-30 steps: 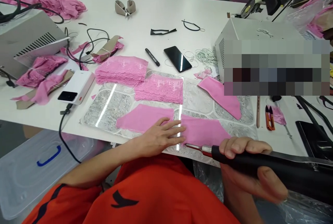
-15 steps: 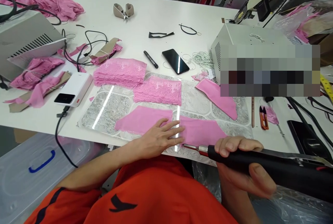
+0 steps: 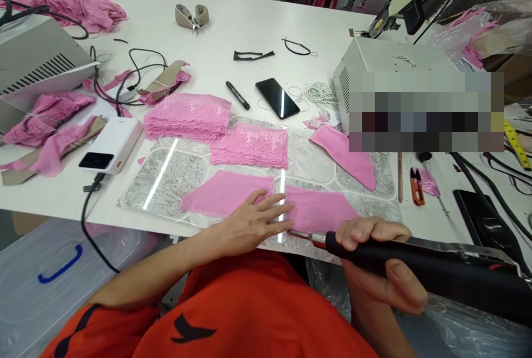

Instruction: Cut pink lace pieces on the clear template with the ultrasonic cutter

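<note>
Pink fabric panel (image 3: 320, 211) near the front of the marbled mat (image 3: 162, 180): steady its left edge with light pressure from your left hand (image 3: 247, 224), fingers spread, grasping nothing. Your right hand (image 3: 369, 283) clasps the black-handled tool (image 3: 432, 266) at near right; guide its metal tip (image 3: 306, 234) gently by the panel's near-left corner. The tool's long axis runs left-right, tip pointing left; the panel's lies likewise.

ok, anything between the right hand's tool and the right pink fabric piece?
Nothing visible. The right hand grips the black-handled tool, its tip at the near-left corner of the right pink fabric piece; the left hand lies close beside the tip.
</note>
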The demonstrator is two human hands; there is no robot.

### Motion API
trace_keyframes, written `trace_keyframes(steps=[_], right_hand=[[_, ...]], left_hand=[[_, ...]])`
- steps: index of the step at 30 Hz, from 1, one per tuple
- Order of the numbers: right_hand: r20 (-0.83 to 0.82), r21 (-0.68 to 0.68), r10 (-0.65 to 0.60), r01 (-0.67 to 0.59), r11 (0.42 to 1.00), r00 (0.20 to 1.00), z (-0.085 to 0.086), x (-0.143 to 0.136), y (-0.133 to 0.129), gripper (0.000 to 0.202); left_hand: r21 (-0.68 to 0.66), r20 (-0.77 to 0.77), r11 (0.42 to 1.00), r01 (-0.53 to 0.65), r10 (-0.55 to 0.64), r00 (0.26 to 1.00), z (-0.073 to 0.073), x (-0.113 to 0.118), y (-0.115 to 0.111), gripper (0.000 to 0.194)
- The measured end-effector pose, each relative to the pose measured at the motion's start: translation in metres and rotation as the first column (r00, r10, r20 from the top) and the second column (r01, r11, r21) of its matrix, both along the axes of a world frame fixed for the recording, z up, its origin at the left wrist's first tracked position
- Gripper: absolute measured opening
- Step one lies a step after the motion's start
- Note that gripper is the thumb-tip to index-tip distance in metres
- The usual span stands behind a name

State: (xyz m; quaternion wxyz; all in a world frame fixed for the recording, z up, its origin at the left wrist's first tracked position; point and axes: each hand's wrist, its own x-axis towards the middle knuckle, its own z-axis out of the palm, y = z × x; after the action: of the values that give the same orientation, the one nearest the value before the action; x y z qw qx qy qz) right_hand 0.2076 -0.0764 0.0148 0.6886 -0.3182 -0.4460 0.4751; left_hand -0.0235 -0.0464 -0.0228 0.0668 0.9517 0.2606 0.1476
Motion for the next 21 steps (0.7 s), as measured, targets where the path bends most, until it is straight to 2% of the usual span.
trace_keyframes(steps=[14, 18, 21], right_hand=[[0.046, -0.014, 0.004, -0.004, 1.0, 0.999, 0.002, -0.002, -0.005, 0.014], [0.027, -0.013, -0.005, 0.006, 1.0, 1.0, 0.006, -0.002, -0.005, 0.016], [-0.003, -0.011, -0.071, 0.071, 0.997, 0.997, 0.011, -0.002, -0.004, 0.02]], left_hand=[[-0.011, 0.02, 1.0, 0.0, 0.0, 1.0, 0.001, 0.003, 0.0, 0.035], [-0.077, 0.06, 0.996, -0.039, 0.044, 0.997, 0.014, -0.003, 0.004, 0.04], [-0.14, 0.156, 0.985, -0.101, 0.123, 0.98, 0.029, -0.025, 0.009, 0.043]])
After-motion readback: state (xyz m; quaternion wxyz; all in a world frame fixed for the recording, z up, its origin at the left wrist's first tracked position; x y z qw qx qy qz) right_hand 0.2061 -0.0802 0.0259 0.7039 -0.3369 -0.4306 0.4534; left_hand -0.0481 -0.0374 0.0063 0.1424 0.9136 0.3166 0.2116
